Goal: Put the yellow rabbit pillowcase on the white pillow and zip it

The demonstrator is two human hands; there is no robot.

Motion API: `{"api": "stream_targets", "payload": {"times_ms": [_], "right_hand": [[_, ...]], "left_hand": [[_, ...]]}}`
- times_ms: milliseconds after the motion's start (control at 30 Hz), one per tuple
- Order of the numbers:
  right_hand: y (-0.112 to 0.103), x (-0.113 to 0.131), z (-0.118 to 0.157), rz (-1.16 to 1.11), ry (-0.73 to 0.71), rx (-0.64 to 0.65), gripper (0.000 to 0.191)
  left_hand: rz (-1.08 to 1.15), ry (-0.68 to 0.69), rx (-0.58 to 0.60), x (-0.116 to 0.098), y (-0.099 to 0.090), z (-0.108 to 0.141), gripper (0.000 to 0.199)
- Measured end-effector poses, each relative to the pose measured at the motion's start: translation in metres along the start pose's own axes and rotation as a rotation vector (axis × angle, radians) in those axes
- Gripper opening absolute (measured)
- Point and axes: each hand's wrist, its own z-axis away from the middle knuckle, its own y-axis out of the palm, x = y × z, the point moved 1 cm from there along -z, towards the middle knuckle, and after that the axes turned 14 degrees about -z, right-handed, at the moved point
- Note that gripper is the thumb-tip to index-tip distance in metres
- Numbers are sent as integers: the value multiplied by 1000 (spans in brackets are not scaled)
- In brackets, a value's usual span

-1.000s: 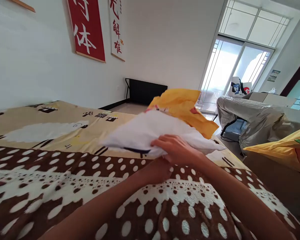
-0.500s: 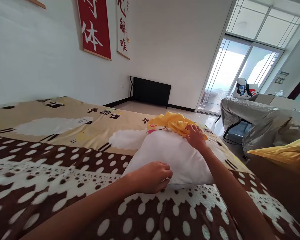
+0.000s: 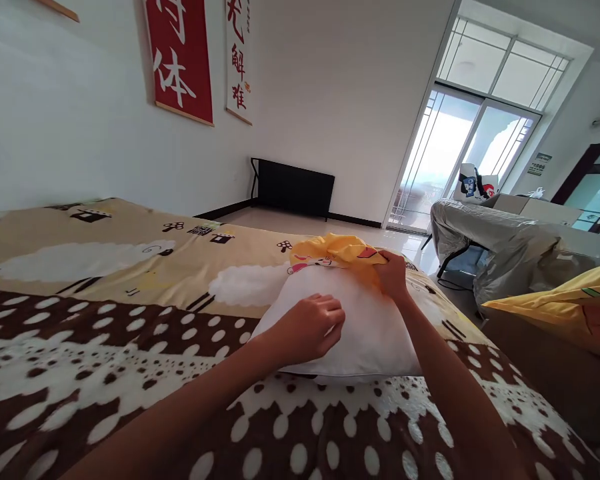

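on the bed [image 3: 250, 433], the white pillow [image 3: 367, 340] lies beneath our left grip [image 3: 317, 327], far end pointing to twelve o'clock, long axis unclear. that grip is loosely curled; we cannot tell whether it pinches anything. our right grip [image 3: 392, 273], nearer the yellow cover [image 3: 337, 250], is clamped on its three-o'clock end; the cover's long axis runs toward nine, along the pillow's far edge.

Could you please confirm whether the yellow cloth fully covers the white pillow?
No, much of the white pillow shows outside the yellow cloth.
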Motion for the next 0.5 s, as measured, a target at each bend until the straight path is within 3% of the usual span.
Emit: {"api": "stream_targets", "payload": {"times_ms": [67,133,167,233,300,367,433,500], "right_hand": [[0,33,17,23,-172,98,33],[1,62,42,178,-346,283,31],[2,73,55,266,-387,376,32],[1,86,78,412,-401,500,32],[0,89,96,507,-374,576,33],[-1,83,107,536,-346,640,34],[1,73,112,497,-330,705,37],[4,62,113,405,-317,774,39]], "left_hand": [[85,-124,-133,8,-14,-9,18],[162,-188,-224,18,-28,-15,45],[173,-172,-223,22,-32,-17,60],[138,-50,-102,29,-32,-18,80],[79,73,90,35,-19,-18,87],[49,94,223,42,5,-19,84],[25,17,230,52,33,-24,74],[-27,-80,154,64,57,-30,55]]}}
